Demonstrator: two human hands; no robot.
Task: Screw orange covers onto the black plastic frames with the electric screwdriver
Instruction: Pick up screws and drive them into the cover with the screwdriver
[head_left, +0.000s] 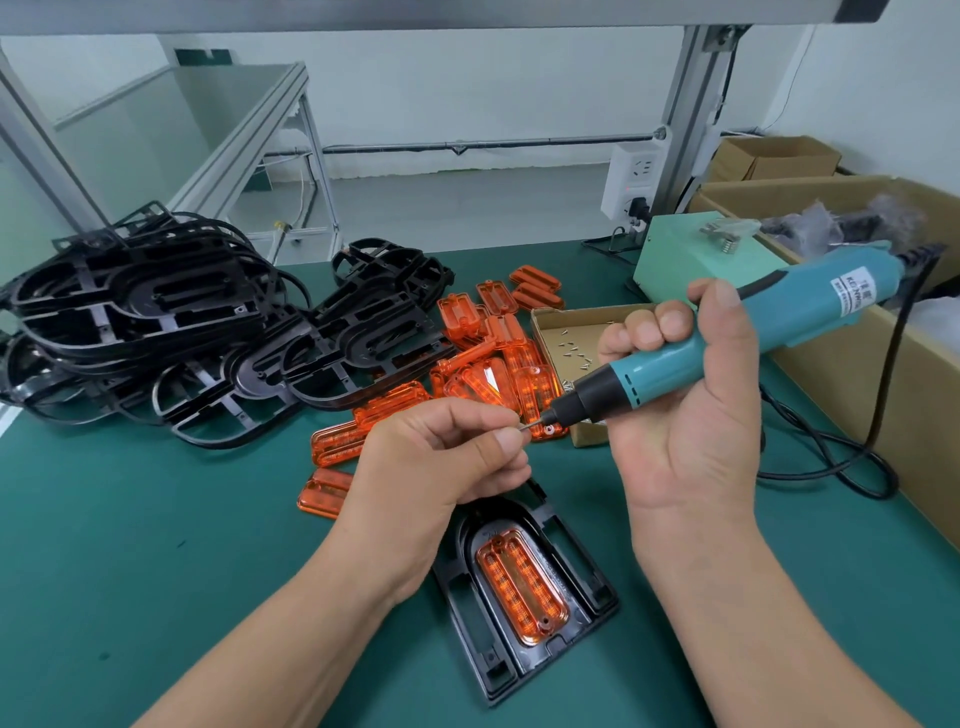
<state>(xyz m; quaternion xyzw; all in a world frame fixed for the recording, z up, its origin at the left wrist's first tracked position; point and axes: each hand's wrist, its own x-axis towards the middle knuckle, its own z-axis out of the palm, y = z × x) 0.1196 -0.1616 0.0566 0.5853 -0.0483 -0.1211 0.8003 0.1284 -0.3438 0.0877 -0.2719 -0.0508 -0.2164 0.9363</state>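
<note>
A black plastic frame (582, 587) lies on the green mat in front of me, with an orange cover (522, 584) seated in its middle. Above it, my right hand (685, 405) grips a teal electric screwdriver (727, 338), its tip pointing left and down. My left hand (441, 457) pinches a small screw (523, 427) between thumb and forefinger, right at the bit's tip. A loose heap of orange covers (483, 364) lies behind my hands. Several black frames (156, 322) are piled at the left.
A shallow cardboard tray of screws (571, 338) sits behind the screwdriver's tip. A pale green power box (696, 260) stands at the back right. Large cardboard boxes (857, 364) line the right edge. The screwdriver's black cable (831, 457) loops over the mat.
</note>
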